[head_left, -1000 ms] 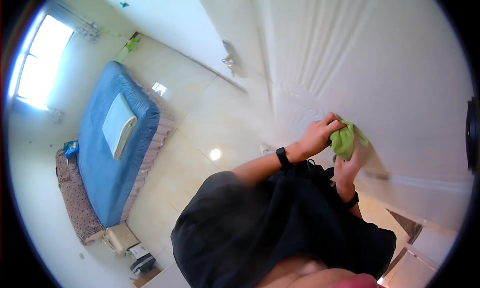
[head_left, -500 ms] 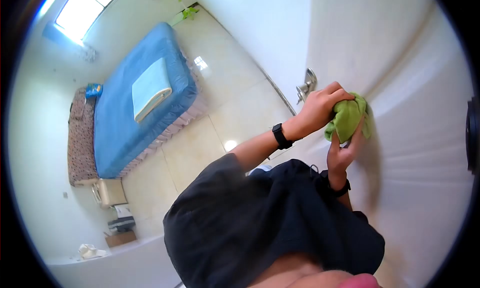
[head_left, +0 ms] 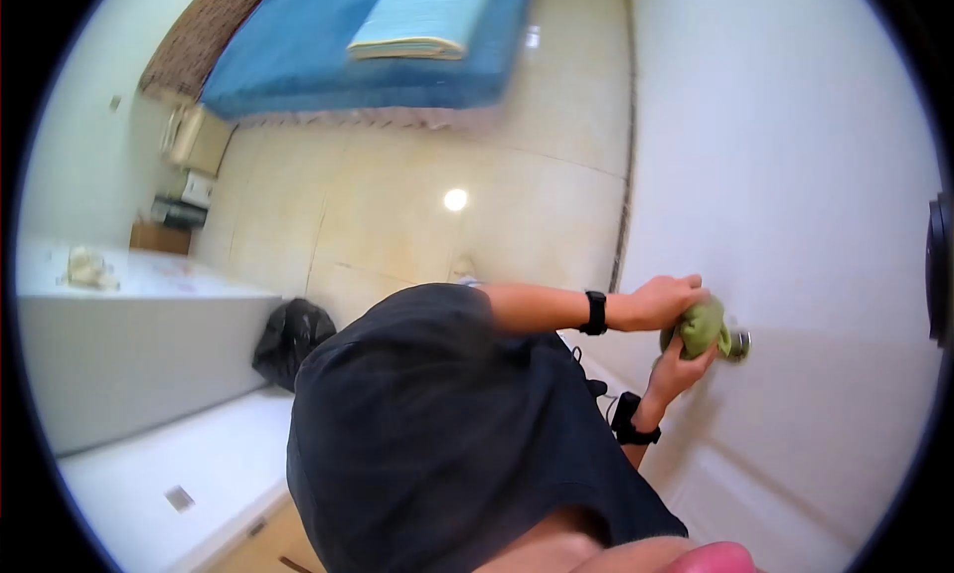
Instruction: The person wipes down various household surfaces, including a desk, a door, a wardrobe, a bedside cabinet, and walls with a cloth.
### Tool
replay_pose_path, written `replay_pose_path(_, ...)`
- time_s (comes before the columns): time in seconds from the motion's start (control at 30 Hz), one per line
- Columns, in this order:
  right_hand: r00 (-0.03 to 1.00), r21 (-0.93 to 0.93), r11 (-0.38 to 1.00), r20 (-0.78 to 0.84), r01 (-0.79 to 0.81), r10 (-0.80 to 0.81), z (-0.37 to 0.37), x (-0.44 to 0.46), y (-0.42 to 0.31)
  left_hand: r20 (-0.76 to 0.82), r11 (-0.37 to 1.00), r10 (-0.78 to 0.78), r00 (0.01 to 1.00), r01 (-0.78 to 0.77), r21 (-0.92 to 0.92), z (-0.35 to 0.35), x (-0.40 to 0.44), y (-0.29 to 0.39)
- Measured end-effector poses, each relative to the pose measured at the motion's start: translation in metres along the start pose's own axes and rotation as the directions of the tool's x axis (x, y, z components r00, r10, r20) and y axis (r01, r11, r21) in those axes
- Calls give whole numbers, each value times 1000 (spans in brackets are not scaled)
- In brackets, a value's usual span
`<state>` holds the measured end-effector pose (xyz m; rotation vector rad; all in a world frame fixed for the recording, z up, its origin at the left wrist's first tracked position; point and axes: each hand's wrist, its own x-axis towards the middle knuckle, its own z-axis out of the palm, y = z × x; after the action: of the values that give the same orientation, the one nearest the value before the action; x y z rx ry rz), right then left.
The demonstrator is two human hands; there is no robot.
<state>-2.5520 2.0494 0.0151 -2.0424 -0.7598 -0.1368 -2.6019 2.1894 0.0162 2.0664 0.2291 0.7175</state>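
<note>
The green cloth (head_left: 702, 327) is held up off any surface, bunched between the left hand (head_left: 661, 303) and the right hand (head_left: 679, 372), just beside the metal handle (head_left: 740, 345) on the white door (head_left: 765, 195). The left fingers are bent closed on its upper side; the right fingers close on it from below, with only the cloth's thickness between them and the thumb. Whether the cloth touches the handle, I cannot tell. Such soft fabric seems best gripped evenly from both sides, firm enough that no fold slips out, wrists loose, the end nearest the handle tucked in so that it does not snag; knuckles should clear the metal. As for counts: one cloth, two hands, two black wristbands, one on the left wrist (head_left: 594, 313) and one on the right (head_left: 633, 421), one door handle in view. Farther off there is one blue bed (head_left: 298, 46) with one folded blanket (head_left: 427, 16) near the right end of its skirted edge, one beige cabinet (head_left: 207, 141) by its left corner, one black bag (head_left: 293, 342) at the right end of a white unit (head_left: 149, 364), and one pale crumpled item (head_left: 89, 269) near that unit's upper front edge.
</note>
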Motion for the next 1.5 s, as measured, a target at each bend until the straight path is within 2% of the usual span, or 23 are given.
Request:
replay_pose_path(0.03, 999, -7, 1000, 45, 28, -28, 22, 4, -10, -27, 1000, -17, 999, 17, 17, -19, -5, -16)
replay_pose_path(0.13, 964, 231, 970, 265, -74, 10, 89, 10, -76, -134, 991, -86, 987, 99, 94, -96, -25, -55)
replay_pose_path(0.27, 868, 328, 943, 453, 52, -205, 188, 7, -150, -354, 966, -154, 922, 216, 141, -220, -70, -94)
replay_pose_path(0.3, 840, 367, 927, 475, 84, -264, 214, -1, -176, -409, 948, -219, 886, 293, 126, -255, -87, -94)
replay_pose_path(0.43, 616, 502, 812, 548, 299, -566, 317, -24, -275, -654, 902, -240, 717, 414, 124, -377, -160, -115)
replay_pose_path(0.5, 476, 608, 743, 584, 281, -658, 347, -38, -316, -779, 875, -196, 596, 464, 135, -409, -197, -114)
replay_pose_path(0.6, 227, 736, 611, 568, 291, -791, 398, -74, -389, -917, 831, -145, 372, 549, 91, -471, -257, -102)
replay_pose_path(0.67, 116, 806, 537, 526, 248, -843, 429, -105, -423, -962, 802, -158, 220, 597, 5, -494, -294, -96)
replay_pose_path(0.73, -3, 845, 510, 517, 161, -856, 458, -133, -461, -983, 797, -146, 110, 601, -52, -520, -325, -91)
replay_pose_path(0.87, -191, 855, 518, 509, 1, -839, 520, -187, -528, -995, 751, -90, 37, 659, -44, -575, -390, -108)
replay_pose_path(0.9, -226, 837, 542, 513, -83, -828, 536, -202, -542, -990, 739, -141, 23, 668, -90, -589, -406, -110)
replay_pose_path(1.0, -303, 858, 504, 457, -99, -836, 575, -250, -593, -979, 749, -199, -46, 637, -182, -631, -456, -113)
replay_pose_path(1.1, -404, 829, 515, 404, -218, -821, 606, -303, -648, -956, 787, -280, -89, 548, -282, -677, -498, -76)
replay_pose_path(1.17, -474, 804, 524, 358, -282, -804, 618, -340, -677, -970, 781, -197, -144, 575, -244, -690, -526, -61)
replay_pose_path(1.3, -600, 872, 357, 95, -335, -794, 625, -423, -757, -954, 705, -79, -289, 661, -259, -723, -596, -24)
replay_pose_path(1.4, -708, 837, 383, -7, -392, -707, 629, -482, -795, -920, 646, -2, -392, 701, -301, -735, -637, -8)
replay_pose_path(1.5, -750, 846, 365, -60, -388, -659, 641, -559, -831, -890, 578, 85, -447, 750, -322, -762, -700, 2)
